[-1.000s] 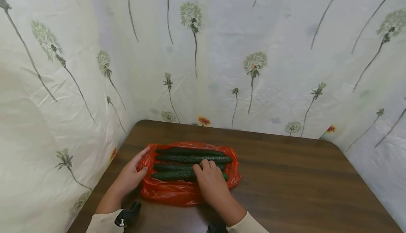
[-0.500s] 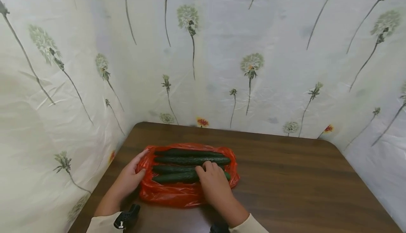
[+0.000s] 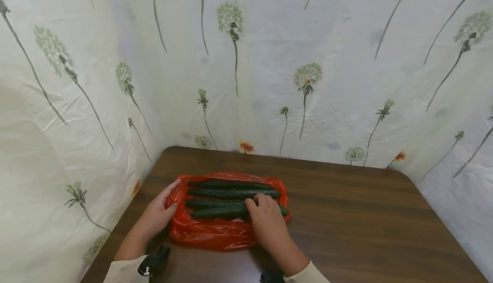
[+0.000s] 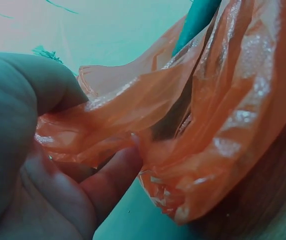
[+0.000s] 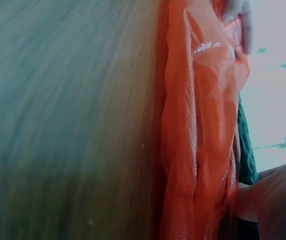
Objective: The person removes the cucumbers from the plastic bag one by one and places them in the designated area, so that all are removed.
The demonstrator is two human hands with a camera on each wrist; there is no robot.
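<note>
Your left grip [image 3: 155,212] is pinching the left end of the red bag [image 3: 212,236], the thin film passing between thumb and finger; you are probably holding that side so the bag is not sliding or folding inward over its contents. Four cucumbers [image 3: 231,193] are lying lengthwise, side by side, in the bag's spread mouth, an arrangement that is likely leaving each one reachable from above. Your right grip [image 3: 269,221] is grasping the nearest cucumber [image 3: 217,212] toward its right end, the fingers curling over it from above, though the fingertips are partly hiding from view. That cucumber is lying within the bag, its right tip showing beyond your fingers at the bag's right side. The bag itself is sitting on the left part of the surface [image 3: 346,214], seemingly placed there for easy two-handed reach.
</note>
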